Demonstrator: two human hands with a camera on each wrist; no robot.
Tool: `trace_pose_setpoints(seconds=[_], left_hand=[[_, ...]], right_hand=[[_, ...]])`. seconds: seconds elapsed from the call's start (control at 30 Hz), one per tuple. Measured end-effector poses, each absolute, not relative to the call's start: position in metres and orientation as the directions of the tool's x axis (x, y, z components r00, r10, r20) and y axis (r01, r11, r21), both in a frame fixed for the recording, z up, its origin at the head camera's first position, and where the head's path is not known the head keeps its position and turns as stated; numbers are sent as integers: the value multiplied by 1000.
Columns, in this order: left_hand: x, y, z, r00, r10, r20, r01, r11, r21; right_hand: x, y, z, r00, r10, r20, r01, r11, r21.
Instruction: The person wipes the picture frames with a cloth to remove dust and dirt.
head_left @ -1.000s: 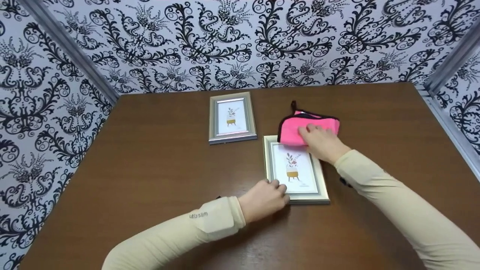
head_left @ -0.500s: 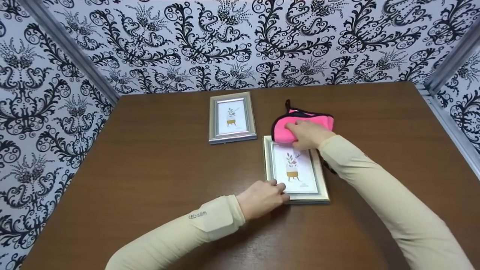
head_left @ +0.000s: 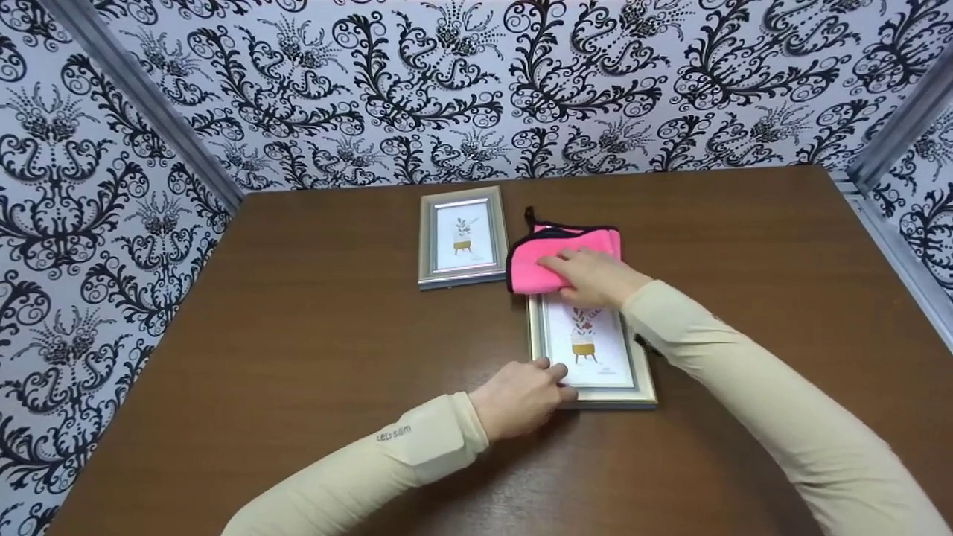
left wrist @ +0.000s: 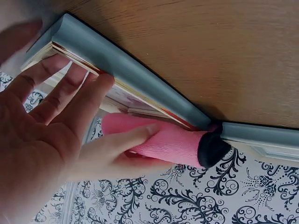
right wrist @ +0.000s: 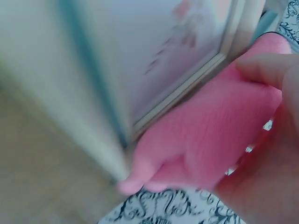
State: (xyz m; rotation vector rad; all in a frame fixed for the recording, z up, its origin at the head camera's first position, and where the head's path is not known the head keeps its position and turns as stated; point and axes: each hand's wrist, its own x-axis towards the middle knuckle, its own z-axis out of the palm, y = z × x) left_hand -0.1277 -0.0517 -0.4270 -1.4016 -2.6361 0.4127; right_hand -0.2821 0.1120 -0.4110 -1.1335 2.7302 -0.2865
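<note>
In the head view, a pale gold picture frame (head_left: 642, 372) with a potted-plant print lies flat on the brown table. My left hand (head_left: 521, 398) grips its near left corner, fingers bent over the front rim, as the left wrist view also shows along the frame's grey side (left wrist: 131, 70). A pink cloth (head_left: 527, 269) with black trim and a small loop is folded in my right hand (head_left: 594, 277), which holds it down over the frame's far end. The cloth covers the top edge of the frame and juts past its far left corner. In the right wrist view, the cloth (right wrist: 201, 126) runs along the inner rim.
A second, similar picture frame (head_left: 427, 238) lies further back to the left, its near right corner close to the cloth. Patterned wall panels (head_left: 417, 89) rise behind the brown table (head_left: 313, 335) and at both sides, with grey metal posts (head_left: 149, 97) at the corners.
My right hand has slid the pink cloth leftward across the frame's far end, from its right part to beyond its left corner. My left hand stays on the near left corner.
</note>
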Motion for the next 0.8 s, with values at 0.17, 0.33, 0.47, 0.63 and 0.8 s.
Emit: trace_pose_setpoints(seconds=[0.17,0.33,0.47,0.63,0.8], left_hand=[[-127,-51,-429,-561,828,0,785,532,-318],[-127,-52,-430,-563,826,10,778,534,-331],[-128,-55,-431,-565,825,14,774,536,-337],[-127,-55,-432,-571,821,11,774,543,-326],[-125,-54,-433,-582,813,25,769,560,-309]], right_hand=[[-283,149,-410,-716,-692,-89,-661,714,-232],[-280,183,-406,-770,-628,-115,-608,776,-170],[-276,188,-406,-830,-541,-137,-524,840,-143],[-271,161,-410,-863,-480,-160,-460,876,-143],[-267,128,-415,-835,-543,-88,-540,840,-56]])
